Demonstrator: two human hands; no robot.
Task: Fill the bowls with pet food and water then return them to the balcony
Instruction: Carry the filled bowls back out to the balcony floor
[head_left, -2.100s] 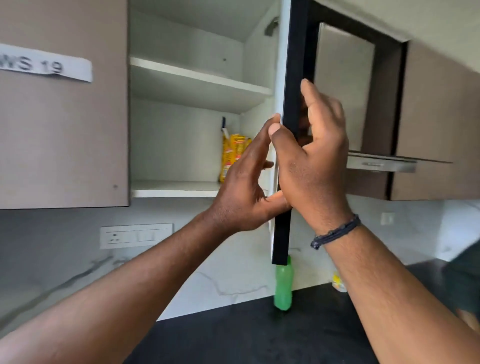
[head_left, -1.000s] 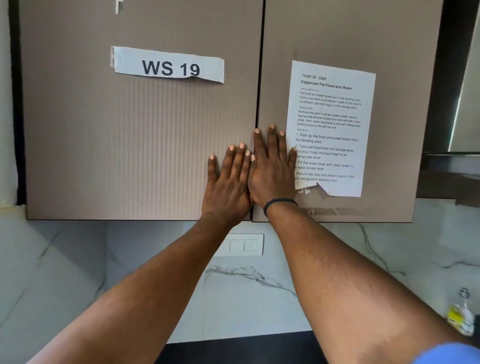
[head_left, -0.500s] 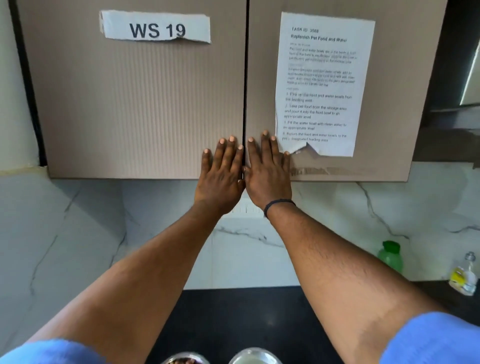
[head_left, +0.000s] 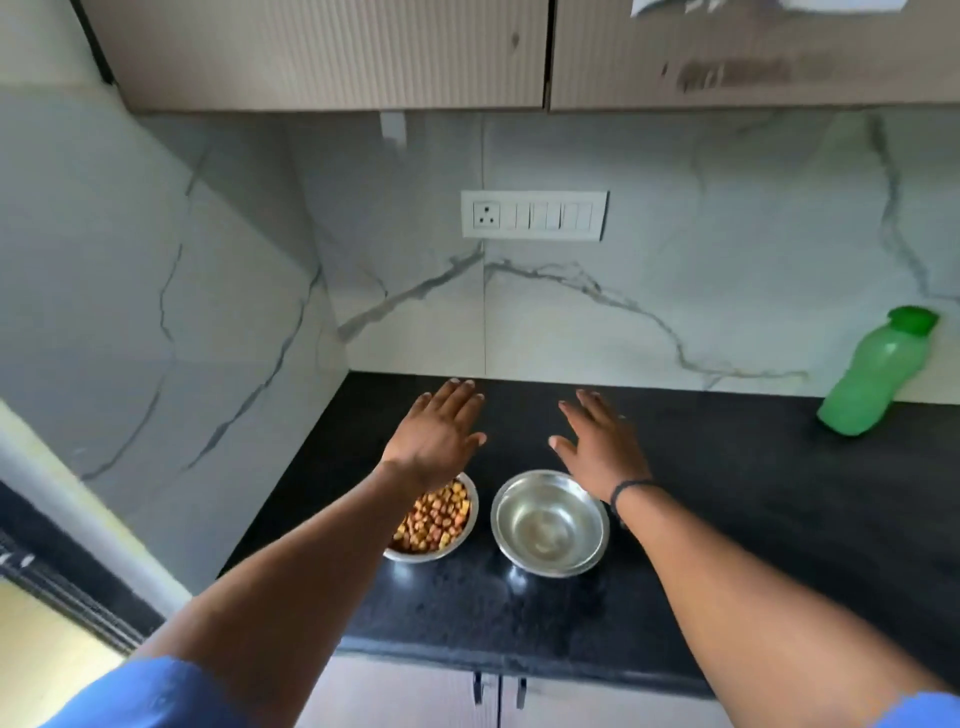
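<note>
Two steel bowls stand side by side on the black countertop (head_left: 727, 519). The left bowl (head_left: 457, 540) holds brown and yellow pet food; my left forearm covers part of it. The right bowl (head_left: 550, 525) shows a shiny inside; whether it holds water I cannot tell. My left hand (head_left: 436, 434) hovers above and just behind the food bowl, fingers straight, holding nothing. My right hand (head_left: 602, 447) hovers behind the right bowl, fingers spread, also holding nothing.
A green bottle (head_left: 878, 374) leans against the marble backsplash at the far right. A white switch panel (head_left: 534, 214) is on the wall behind the bowls. Shut wall cabinets (head_left: 332, 57) hang overhead. A side wall bounds the counter on the left.
Both hands have come off the shut cabinet doors and dropped down over the bowls. My view has tilted down from the cabinets to the counter.
</note>
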